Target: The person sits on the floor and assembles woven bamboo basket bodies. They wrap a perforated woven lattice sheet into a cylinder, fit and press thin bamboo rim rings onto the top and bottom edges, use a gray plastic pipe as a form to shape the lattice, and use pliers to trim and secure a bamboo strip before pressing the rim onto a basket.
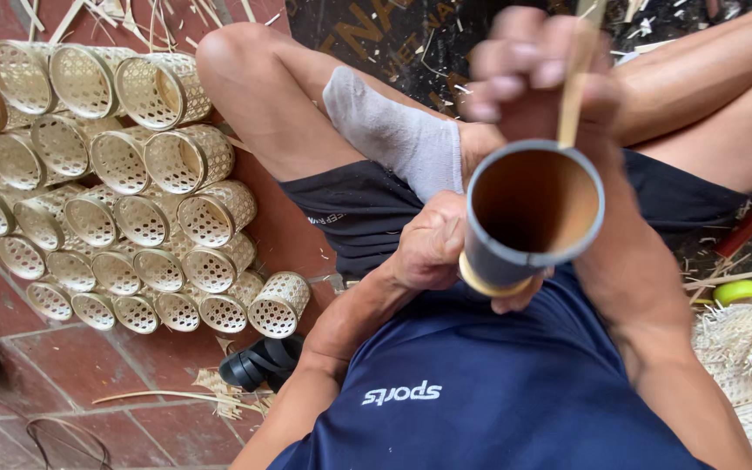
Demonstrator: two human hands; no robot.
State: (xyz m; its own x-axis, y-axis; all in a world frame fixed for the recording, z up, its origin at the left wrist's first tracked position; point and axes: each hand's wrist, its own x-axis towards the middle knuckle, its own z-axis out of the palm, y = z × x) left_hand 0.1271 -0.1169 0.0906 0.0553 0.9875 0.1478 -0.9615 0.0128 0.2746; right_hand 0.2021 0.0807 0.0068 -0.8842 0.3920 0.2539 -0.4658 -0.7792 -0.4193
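baskets [115, 191] stacked left, tube [528, 218] right

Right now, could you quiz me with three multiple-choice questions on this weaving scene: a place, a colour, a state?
1. Where are the woven baskets stacked?
A. on the brick floor, to the left
B. on the lap
C. on a shelf

2. What colour is the tube outside?
A. red
B. grey
C. green

3. What does the right hand do?
A. rests open
B. pinches a thin strip
C. grips a basket

Answers: 1 A, the pile lies on bricks; 2 B, grey wall; 3 B, fingers close on the strip over the tube, which the left hand grips.
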